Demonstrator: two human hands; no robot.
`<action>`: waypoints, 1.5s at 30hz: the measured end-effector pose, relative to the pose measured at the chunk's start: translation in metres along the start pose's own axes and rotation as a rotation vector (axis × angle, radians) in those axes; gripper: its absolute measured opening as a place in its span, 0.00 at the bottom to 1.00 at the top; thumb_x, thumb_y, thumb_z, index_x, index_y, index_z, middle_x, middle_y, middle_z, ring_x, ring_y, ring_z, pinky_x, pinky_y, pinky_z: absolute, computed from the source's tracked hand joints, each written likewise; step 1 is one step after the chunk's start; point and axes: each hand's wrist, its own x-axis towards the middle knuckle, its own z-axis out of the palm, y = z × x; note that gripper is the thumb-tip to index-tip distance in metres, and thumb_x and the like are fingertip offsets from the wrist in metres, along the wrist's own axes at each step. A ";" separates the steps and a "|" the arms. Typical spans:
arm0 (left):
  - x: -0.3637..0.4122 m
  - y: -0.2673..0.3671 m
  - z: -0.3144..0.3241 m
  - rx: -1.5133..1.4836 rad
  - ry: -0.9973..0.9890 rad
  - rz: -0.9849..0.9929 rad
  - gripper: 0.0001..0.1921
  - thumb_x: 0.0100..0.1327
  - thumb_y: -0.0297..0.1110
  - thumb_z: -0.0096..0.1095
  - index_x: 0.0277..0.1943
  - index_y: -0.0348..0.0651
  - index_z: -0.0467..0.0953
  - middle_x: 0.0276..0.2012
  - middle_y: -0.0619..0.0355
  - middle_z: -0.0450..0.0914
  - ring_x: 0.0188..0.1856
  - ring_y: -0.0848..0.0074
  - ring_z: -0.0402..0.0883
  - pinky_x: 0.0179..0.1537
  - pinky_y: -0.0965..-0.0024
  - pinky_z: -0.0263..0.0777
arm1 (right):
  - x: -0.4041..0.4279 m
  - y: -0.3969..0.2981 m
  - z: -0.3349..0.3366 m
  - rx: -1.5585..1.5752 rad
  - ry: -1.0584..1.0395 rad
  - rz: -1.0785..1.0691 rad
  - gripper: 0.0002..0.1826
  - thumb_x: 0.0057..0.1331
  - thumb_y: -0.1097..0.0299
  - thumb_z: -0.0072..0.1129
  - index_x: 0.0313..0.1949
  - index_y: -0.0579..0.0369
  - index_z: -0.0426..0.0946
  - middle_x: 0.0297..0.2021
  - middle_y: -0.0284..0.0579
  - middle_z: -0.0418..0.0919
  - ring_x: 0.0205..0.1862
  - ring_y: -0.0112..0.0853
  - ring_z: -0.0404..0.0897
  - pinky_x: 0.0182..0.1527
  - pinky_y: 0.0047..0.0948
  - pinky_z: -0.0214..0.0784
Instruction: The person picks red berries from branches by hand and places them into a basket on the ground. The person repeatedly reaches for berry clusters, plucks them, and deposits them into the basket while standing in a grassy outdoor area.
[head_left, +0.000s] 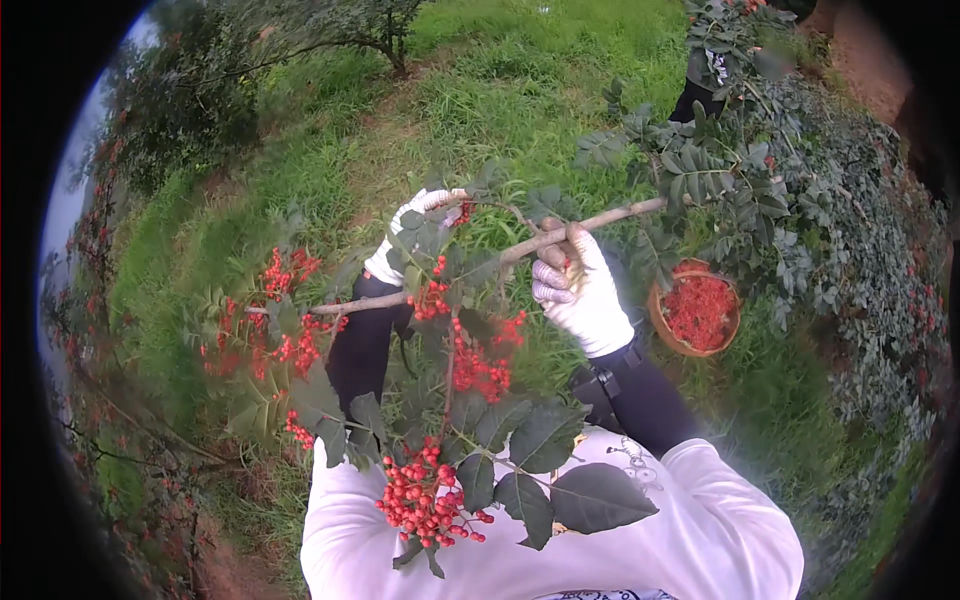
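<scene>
A woody branch (622, 215) with green leaves and red berry clusters crosses in front of me. My right hand (577, 285), in a white glove with a soiled thumb and fingertips, grips it right of the middle. My left hand (420, 225), also gloved, is behind leaves at a thin curved side twig beside a small red berry cluster (463, 213); leaves hide its fingers, so its hold cannot be told. A large berry cluster (427, 499) hangs nearest, before my white shirt. More clusters (480, 367) hang between my forearms.
A round orange-brown container (664, 330) filled with red berries stands in the grass to the right of my right hand. Dense leafy shrubs (810, 225) line the right side. Another person's dark-clothed leg (694, 101) shows behind foliage at the upper right. Trees (180, 90) stand at upper left.
</scene>
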 end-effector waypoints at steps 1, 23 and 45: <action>-0.002 0.000 -0.004 0.355 0.004 -0.069 0.15 0.62 0.16 0.53 0.51 0.36 0.74 0.47 0.56 0.77 0.47 0.77 0.75 0.48 0.79 0.68 | 0.000 0.000 0.000 -0.001 -0.011 0.005 0.15 0.71 0.57 0.47 0.49 0.53 0.72 0.23 0.31 0.64 0.17 0.19 0.60 0.14 0.15 0.53; -0.163 0.078 0.049 0.302 0.485 -0.152 0.19 0.63 0.22 0.54 0.57 0.38 0.69 0.53 0.53 0.74 0.52 0.72 0.74 0.52 0.72 0.68 | -0.035 -0.018 0.003 -0.184 0.093 0.305 0.21 0.70 0.55 0.49 0.52 0.59 0.70 0.25 0.32 0.68 0.22 0.20 0.64 0.18 0.16 0.54; -0.092 0.018 0.007 -0.355 0.437 -0.075 0.26 0.62 0.31 0.59 0.64 0.41 0.64 0.59 0.51 0.71 0.59 0.69 0.71 0.61 0.65 0.64 | 0.071 -0.038 0.132 -2.250 -0.470 -0.639 0.17 0.64 0.56 0.54 0.34 0.60 0.78 0.27 0.55 0.77 0.30 0.49 0.75 0.36 0.41 0.68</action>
